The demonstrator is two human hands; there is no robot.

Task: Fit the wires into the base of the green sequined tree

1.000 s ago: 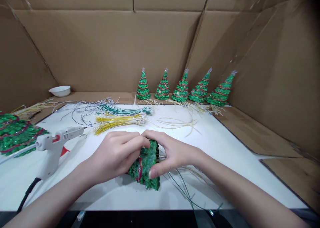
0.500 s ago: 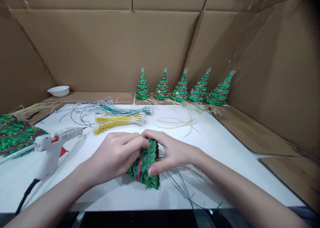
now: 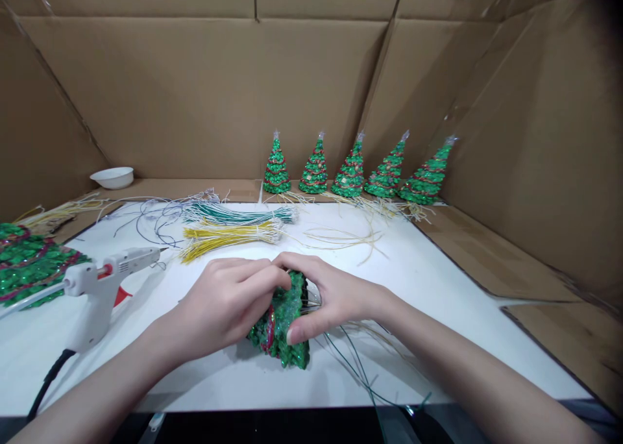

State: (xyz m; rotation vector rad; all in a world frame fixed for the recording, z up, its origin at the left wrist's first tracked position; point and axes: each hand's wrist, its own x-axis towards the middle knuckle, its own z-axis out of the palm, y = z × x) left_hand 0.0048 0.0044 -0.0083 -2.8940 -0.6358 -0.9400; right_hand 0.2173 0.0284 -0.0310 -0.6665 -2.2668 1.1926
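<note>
Head view: both hands meet at the near middle of a white board (image 3: 438,282). Left hand (image 3: 221,304) curled around a green sequinned tree (image 3: 282,330), fingers over its top; right hand (image 3: 335,295) closed on the same tree from the other side, thumb pressed against its lower edge. One tree in hand, lying tilted on the board, with a red band showing across it. Thin green and pale wires (image 3: 357,363) trail from under the right hand toward the near edge of the board; count not legible. One white glue gun (image 3: 100,285) stands on the board well left of the hands, nozzle pointing right, black cord running off toward the near edge. Two yellow wire bundles (image 3: 228,236) lie beyond the hands, one green wire bundle (image 3: 241,215) just behind them, and loose blue-grey wires (image 3: 156,220) to their left. Five finished trees (image 3: 350,171) stand in a row along the far edge, against the cardboard wall (image 3: 195,100). One white bowl (image 3: 111,176) at far left on the cardboard. A heap of green sequinned pieces (image 3: 26,262) at the left edge; number cannot be told.
</note>
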